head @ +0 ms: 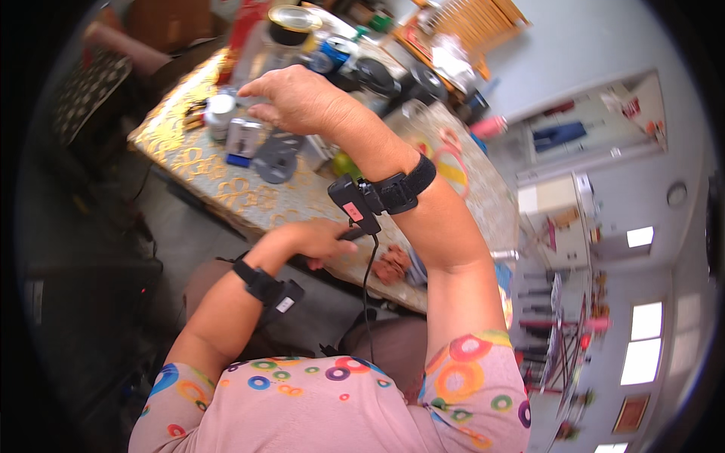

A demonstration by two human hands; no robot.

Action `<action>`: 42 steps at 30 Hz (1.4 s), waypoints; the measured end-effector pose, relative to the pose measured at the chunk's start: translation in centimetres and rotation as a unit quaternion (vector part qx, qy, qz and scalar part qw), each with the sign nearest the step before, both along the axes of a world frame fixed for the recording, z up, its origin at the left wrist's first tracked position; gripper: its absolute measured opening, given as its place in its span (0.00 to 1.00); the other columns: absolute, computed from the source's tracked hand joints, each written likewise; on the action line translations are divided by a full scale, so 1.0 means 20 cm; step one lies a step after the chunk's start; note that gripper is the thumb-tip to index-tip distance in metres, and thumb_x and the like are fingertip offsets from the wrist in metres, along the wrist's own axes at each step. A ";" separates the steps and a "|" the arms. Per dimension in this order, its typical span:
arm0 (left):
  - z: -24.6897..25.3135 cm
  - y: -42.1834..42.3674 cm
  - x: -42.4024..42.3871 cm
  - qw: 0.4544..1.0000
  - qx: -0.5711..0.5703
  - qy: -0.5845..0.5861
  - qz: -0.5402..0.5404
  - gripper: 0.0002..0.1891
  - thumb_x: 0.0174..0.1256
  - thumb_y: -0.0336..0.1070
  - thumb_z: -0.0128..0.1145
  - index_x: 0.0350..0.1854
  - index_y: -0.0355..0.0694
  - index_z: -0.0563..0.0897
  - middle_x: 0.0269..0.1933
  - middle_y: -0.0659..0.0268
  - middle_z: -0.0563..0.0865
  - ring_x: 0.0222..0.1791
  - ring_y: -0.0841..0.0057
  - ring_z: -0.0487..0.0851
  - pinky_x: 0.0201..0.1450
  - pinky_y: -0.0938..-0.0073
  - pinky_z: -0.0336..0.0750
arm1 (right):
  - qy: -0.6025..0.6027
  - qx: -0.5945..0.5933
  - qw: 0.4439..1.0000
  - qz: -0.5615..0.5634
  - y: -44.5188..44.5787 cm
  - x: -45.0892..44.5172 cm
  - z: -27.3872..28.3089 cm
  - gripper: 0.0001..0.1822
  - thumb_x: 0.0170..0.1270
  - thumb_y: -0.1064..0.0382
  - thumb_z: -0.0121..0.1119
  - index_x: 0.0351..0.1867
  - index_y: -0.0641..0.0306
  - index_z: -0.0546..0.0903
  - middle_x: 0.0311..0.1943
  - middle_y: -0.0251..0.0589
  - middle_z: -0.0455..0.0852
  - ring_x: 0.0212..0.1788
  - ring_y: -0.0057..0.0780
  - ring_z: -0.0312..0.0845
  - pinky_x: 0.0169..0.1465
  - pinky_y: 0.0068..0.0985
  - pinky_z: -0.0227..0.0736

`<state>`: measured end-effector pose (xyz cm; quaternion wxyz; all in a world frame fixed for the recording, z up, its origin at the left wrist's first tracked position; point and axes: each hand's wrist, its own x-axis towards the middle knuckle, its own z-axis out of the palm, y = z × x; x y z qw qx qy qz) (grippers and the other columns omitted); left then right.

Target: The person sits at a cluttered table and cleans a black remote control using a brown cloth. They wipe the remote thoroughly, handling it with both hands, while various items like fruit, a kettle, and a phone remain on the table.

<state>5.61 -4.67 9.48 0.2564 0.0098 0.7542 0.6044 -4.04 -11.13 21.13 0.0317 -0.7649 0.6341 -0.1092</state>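
My right hand (pixel 297 102) reaches over the far left part of a patterned table (pixel 243 195), thumb and forefinger apart, nothing seen between them. Just left of its fingertips stands a white-capped bottle (pixel 221 110); whether they touch is unclear. Below the hand lie a small box with a blue end (pixel 243 139) and a grey flat item (pixel 277 158). My left hand (pixel 317 240), blurred, is at the near table edge, its fingers closed on a small dark object (pixel 354 233). A crumpled brown cloth (pixel 392 265) lies to its right. Both forearms wear black strapped devices.
A jar with a gold-rimmed lid (pixel 291 20), a blue can (pixel 337 51) and several dark containers (pixel 376 76) crowd the far side. Pink-handled scissors (pixel 453 161) lie beyond my right forearm. A black cable (pixel 367 289) hangs from the right forearm's device. A wooden chair (pixel 476 25) stands behind.
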 end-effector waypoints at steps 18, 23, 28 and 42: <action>-0.02 0.38 -0.24 0.967 0.167 0.017 0.193 0.30 0.68 0.42 0.53 0.68 0.38 0.58 0.33 0.66 0.79 0.20 0.80 0.78 0.22 0.78 0.75 | -0.004 -0.036 0.612 -0.790 3.30 -1.53 -0.24 0.46 0.40 0.60 0.73 0.65 0.64 0.64 0.57 0.55 0.74 0.56 0.42 0.74 0.58 0.32 0.69; -0.09 0.43 -0.33 0.968 0.163 0.007 0.191 0.28 0.68 0.39 0.52 0.66 0.37 0.60 0.33 0.65 0.80 0.22 0.79 0.79 0.24 0.76 0.78 | 0.014 -0.037 0.633 -0.773 3.45 -1.64 -0.52 0.54 0.37 0.59 0.74 0.69 0.59 0.55 0.64 0.58 0.64 0.68 0.54 0.54 0.69 0.38 0.53; -0.07 0.45 -0.36 0.972 0.140 0.014 0.186 0.29 0.68 0.38 0.51 0.69 0.41 0.57 0.30 0.64 0.78 0.19 0.79 0.79 0.22 0.76 0.78 | 0.032 -0.027 0.680 -0.732 3.54 -1.75 -0.68 0.36 0.42 0.67 0.69 0.58 0.63 0.71 0.57 0.56 0.72 0.62 0.49 0.64 0.65 0.35 0.60; -0.06 0.42 -0.23 0.991 0.055 0.025 0.117 0.28 0.67 0.42 0.50 0.67 0.40 0.60 0.23 0.63 0.81 0.18 0.75 0.81 0.24 0.73 0.78 | -0.366 -0.056 0.824 -0.428 1.94 -0.90 0.05 0.30 0.52 0.70 0.66 0.57 0.65 0.67 0.51 0.40 0.72 0.50 0.29 0.72 0.50 0.24 0.72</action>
